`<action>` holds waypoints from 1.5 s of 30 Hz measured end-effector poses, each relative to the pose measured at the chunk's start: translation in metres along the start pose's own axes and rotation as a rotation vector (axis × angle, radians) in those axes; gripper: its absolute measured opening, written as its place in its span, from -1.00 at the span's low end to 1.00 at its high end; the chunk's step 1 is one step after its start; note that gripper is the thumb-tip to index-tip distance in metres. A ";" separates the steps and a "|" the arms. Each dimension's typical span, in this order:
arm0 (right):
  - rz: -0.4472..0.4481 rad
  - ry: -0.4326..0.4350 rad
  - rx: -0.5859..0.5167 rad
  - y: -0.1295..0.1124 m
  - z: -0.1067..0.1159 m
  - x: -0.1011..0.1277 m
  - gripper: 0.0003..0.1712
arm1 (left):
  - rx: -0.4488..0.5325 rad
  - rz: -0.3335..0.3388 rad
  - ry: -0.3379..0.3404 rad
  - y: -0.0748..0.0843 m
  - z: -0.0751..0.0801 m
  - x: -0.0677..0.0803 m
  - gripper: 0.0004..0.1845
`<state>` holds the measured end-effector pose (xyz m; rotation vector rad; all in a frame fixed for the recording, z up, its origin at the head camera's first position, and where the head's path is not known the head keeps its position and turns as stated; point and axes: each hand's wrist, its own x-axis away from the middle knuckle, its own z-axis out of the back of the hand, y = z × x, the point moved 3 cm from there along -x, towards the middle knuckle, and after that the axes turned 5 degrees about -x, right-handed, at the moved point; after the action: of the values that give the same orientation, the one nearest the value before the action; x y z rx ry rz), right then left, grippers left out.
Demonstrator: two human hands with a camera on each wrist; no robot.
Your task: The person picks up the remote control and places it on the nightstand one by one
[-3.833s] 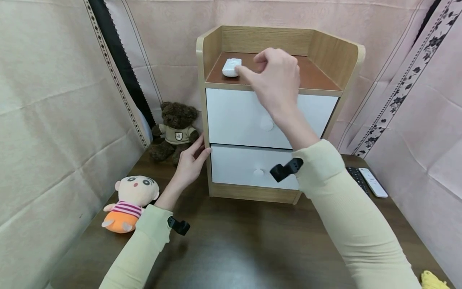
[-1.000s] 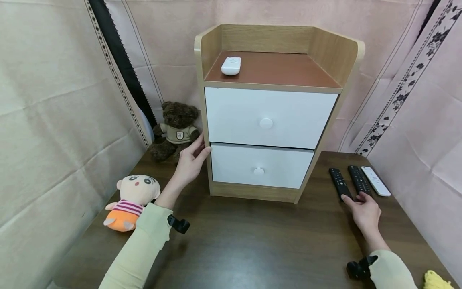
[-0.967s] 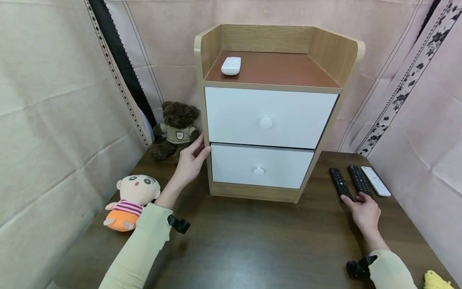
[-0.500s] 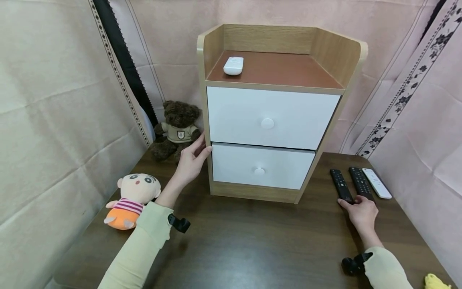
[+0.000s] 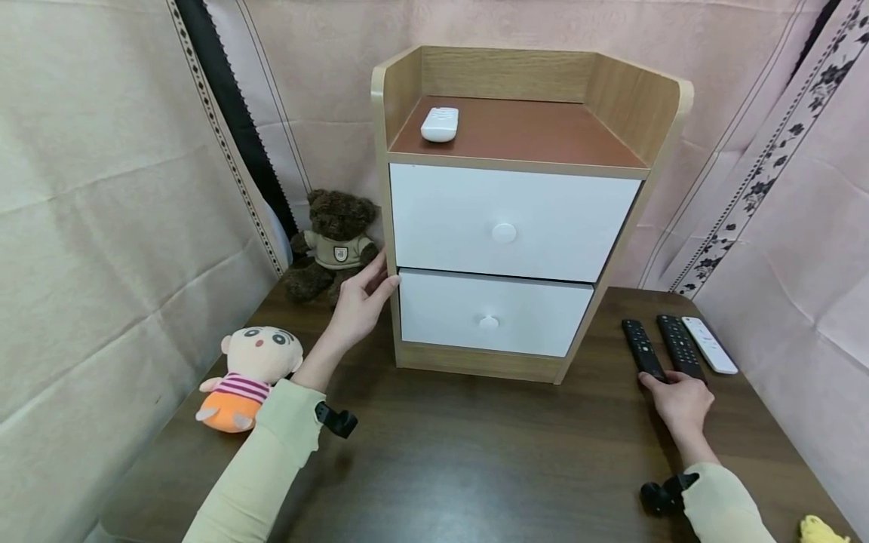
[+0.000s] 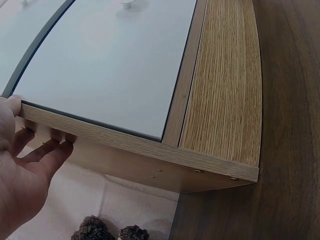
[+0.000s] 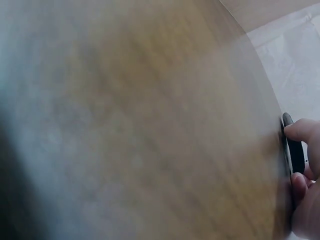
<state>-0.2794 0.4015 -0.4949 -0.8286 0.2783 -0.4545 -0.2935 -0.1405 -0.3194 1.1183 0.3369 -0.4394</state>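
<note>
On the table (image 5: 475,452), right hand (image 5: 681,402) fingers seemingly pinch a black remote (image 5: 641,349); left hand (image 5: 356,305) fingers lie straight against the cabinet (image 5: 516,219).

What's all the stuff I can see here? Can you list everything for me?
Cabinet: one, wood with two white drawers, standing on the table.
White remote on top: one, on the cabinet's brown top, left.
Black remotes: two, on the table, right of the cabinet.
White remote on the table: one, beside the black ones.
Teddy bear: one, brown, left of the cabinet.
Doll: one, striped shirt, orange shorts, table's left.
Yellow item: one, bottom right corner.
Table: one, dark wood.
Left hand: resting on the cabinet's left side.
Right hand: gripping a black remote's near end.
</note>
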 end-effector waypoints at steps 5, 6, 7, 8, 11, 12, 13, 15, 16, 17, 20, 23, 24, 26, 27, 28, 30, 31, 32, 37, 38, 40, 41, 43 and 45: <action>-0.026 0.004 -0.018 0.002 0.007 0.003 -0.22 | -0.001 0.005 -0.003 0.000 -0.001 0.000 -0.39; -0.031 0.006 -0.024 0.002 0.009 0.003 -0.21 | -0.001 0.003 -0.002 0.000 -0.001 0.000 -0.40; -0.037 0.008 -0.031 0.002 0.011 0.003 -0.20 | 0.001 0.001 -0.001 0.000 -0.001 0.000 -0.39; -0.046 0.013 -0.040 0.003 0.012 0.003 -0.19 | 0.000 -0.001 0.000 0.000 -0.001 0.000 -0.40; -0.069 0.036 -0.066 0.004 0.015 0.005 -0.16 | 0.000 -0.005 -0.001 -0.001 -0.001 0.000 -0.40; -0.078 0.044 -0.077 0.004 0.016 0.005 -0.15 | -0.001 -0.004 -0.001 -0.001 -0.001 0.000 -0.40; -0.081 0.055 -0.088 0.004 0.017 0.006 -0.15 | -0.002 -0.002 -0.002 -0.001 -0.001 0.000 -0.40; -0.091 0.074 -0.115 0.005 0.018 0.008 -0.15 | -0.003 0.001 -0.003 -0.002 -0.001 0.000 -0.39; -0.094 0.086 -0.132 0.005 0.019 0.009 -0.15 | -0.002 0.002 -0.003 -0.002 -0.001 0.000 -0.40; -0.101 0.096 -0.152 0.005 0.019 0.010 -0.15 | -0.001 0.002 -0.004 -0.002 -0.001 0.000 -0.39; -0.123 0.121 -0.215 0.003 0.023 0.012 -0.14 | 0.000 0.005 -0.005 -0.002 -0.001 0.000 -0.39; -0.140 0.164 -0.262 -0.001 0.028 0.014 -0.16 | -0.001 0.008 -0.006 -0.002 -0.001 0.001 -0.40; -0.142 0.176 -0.276 -0.002 0.030 0.015 -0.17 | -0.002 0.009 -0.006 -0.002 -0.001 0.001 -0.40; -0.145 0.191 -0.318 -0.005 0.035 0.015 -0.19 | -0.003 0.009 -0.005 -0.002 -0.001 0.000 -0.40; -0.157 0.198 -0.356 -0.006 0.038 0.016 -0.22 | -0.003 0.008 -0.004 -0.001 -0.001 0.000 -0.40; -0.163 0.197 -0.405 -0.008 0.040 0.016 -0.25 | -0.004 0.007 -0.004 -0.001 -0.001 0.000 -0.40; -0.194 0.199 -0.526 -0.011 0.045 0.018 -0.40 | -0.005 0.002 -0.003 -0.001 -0.001 0.000 -0.40; -0.207 0.202 -0.589 -0.014 0.047 0.019 -0.50 | -0.006 -0.001 -0.001 -0.001 -0.001 0.000 -0.40; -0.218 0.207 -0.648 -0.016 0.049 0.020 -0.60 | -0.007 -0.003 0.000 -0.001 -0.001 0.000 -0.40; -0.226 0.228 -0.819 -0.029 0.058 0.025 -0.76 | -0.008 -0.013 0.007 -0.001 -0.001 0.000 -0.40; -0.224 0.229 -0.836 -0.032 0.060 0.026 -0.76 | -0.008 -0.013 0.008 -0.001 -0.001 0.000 -0.40; -0.215 0.232 -0.881 -0.037 0.064 0.028 -0.76 | -0.008 -0.011 0.007 -0.002 -0.001 0.000 -0.40; -0.211 0.230 -0.902 -0.040 0.066 0.029 -0.76 | -0.010 -0.009 0.006 -0.002 -0.001 -0.001 -0.40; -0.196 0.227 -0.949 -0.046 0.070 0.031 -0.76 | -0.012 -0.007 0.006 -0.002 -0.001 -0.001 -0.40; -0.190 0.227 -0.992 -0.052 0.074 0.033 -0.75 | -0.012 -0.006 0.006 -0.002 -0.001 -0.001 -0.40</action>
<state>-0.2351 0.4023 -0.4093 -1.7848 0.6621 -0.5918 -0.2957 -0.1402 -0.3213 1.1071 0.3474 -0.4391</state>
